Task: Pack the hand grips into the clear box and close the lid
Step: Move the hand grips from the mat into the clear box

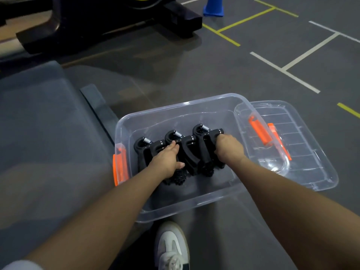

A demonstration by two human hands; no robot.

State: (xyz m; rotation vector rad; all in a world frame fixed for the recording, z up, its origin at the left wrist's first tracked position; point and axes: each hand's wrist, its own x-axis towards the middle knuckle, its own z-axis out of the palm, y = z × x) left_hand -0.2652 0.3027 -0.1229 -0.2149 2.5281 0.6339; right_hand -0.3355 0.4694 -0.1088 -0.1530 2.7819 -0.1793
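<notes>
Hands were both down inside the clear box [181, 112], which sat on the dark floor with its mouth open. Three black hand grips [202, 151] lay side by side on the box bottom, springs toward the far wall, knurled handle ends toward the person.

Left hand [167, 160] was curled around the handles between the left and middle grips, thumb showing at the near side. Right hand [228, 148] was closed over the rightmost grip's outer handle, knuckles up; what the fingertips did underneath could not be seen.

Lid [303, 152] lay just beside the box on its right, one edge resting against or over the box rim. Orange latches [260, 130] showed at the right end, and another orange latch [119, 166] at the left end.

Handling, as judged: grips looked rigid plastic with a steel spring, fairly light, not fragile. Ribbed handles seemed the sure place to hold; the spring end would pinch or twist. Box and lid appeared thin, flexible and smooth, so the lid would likely be best lifted by its long edges and pressed down at the corners before snapping the latches.

White shoe [172, 248] stood near the box's front wall; blue cone [213, 6] stood far off.
</notes>
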